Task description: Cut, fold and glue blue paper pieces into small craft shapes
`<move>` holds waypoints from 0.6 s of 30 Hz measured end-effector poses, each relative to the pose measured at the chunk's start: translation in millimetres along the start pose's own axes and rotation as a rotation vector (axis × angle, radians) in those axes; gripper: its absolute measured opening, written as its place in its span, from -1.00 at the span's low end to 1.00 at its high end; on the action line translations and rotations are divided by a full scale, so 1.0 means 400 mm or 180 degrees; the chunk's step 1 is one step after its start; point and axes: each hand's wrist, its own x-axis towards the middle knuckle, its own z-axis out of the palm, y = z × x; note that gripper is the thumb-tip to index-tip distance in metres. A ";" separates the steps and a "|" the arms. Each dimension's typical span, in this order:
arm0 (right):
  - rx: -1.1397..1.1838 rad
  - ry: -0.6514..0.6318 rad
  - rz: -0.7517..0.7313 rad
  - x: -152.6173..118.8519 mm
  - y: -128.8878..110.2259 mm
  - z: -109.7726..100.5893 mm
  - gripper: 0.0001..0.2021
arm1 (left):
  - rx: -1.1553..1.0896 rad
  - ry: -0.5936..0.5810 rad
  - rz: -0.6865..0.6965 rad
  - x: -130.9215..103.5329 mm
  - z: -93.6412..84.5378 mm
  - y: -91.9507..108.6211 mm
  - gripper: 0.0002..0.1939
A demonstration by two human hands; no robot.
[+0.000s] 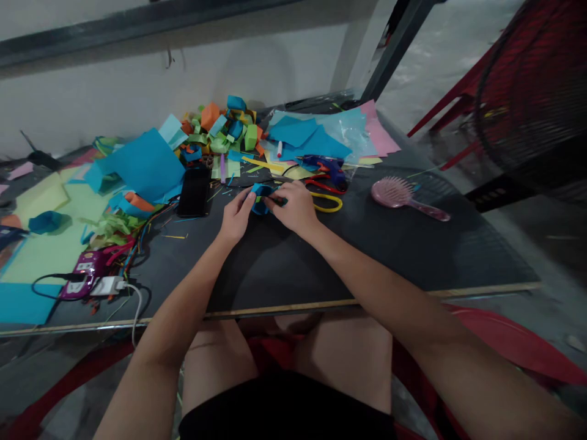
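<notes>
A small blue folded paper piece (260,206) is held just above the dark table, between both hands. My left hand (237,215) pinches its left side, thumb near the upper edge. My right hand (295,206) closes on its right side, with the fingertips partly hidden behind the paper and the hand. Just right of my right hand lie scissors with a yellow handle (331,203) and a red handle (321,185). Behind them rests a blue glue gun (328,170). A black phone (194,193) lies left of my left hand.
Folded paper pieces in several colours (220,134) are heaped against the wall. Blue sheets (305,137) lie at the back, more paper (142,165) at left. A purple power strip (85,274) with cables sits front left. A pink hairbrush (403,197) and a fan (536,110) are at right.
</notes>
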 end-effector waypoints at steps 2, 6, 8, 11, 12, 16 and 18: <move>-0.0009 0.0001 0.0020 -0.001 -0.001 0.000 -0.77 | 0.0004 -0.0023 -0.0003 -0.001 0.000 0.003 -0.62; -0.0042 0.0032 0.0061 -0.001 -0.004 -0.002 -0.76 | -0.0065 -0.0067 -0.0006 -0.001 0.000 0.003 -0.62; -0.0058 0.0060 0.0095 -0.001 -0.004 -0.001 -0.73 | -0.0092 -0.0088 0.0015 -0.001 0.001 0.002 -0.62; -0.0116 0.0116 0.0112 -0.001 -0.003 0.000 -0.70 | -0.0124 -0.0130 0.0007 0.000 0.001 0.002 -0.62; -0.0136 0.0132 0.0109 -0.001 -0.002 0.000 -0.71 | -0.0139 -0.0151 -0.0009 0.000 0.002 0.001 -0.61; -0.0154 0.0140 0.0095 -0.001 0.003 0.002 -0.78 | -0.0220 -0.0220 -0.0007 -0.001 0.003 -0.001 -0.55; -0.0172 0.0151 0.0102 -0.001 0.004 0.002 -0.81 | -0.0265 -0.0213 0.0053 -0.001 0.003 -0.004 -0.54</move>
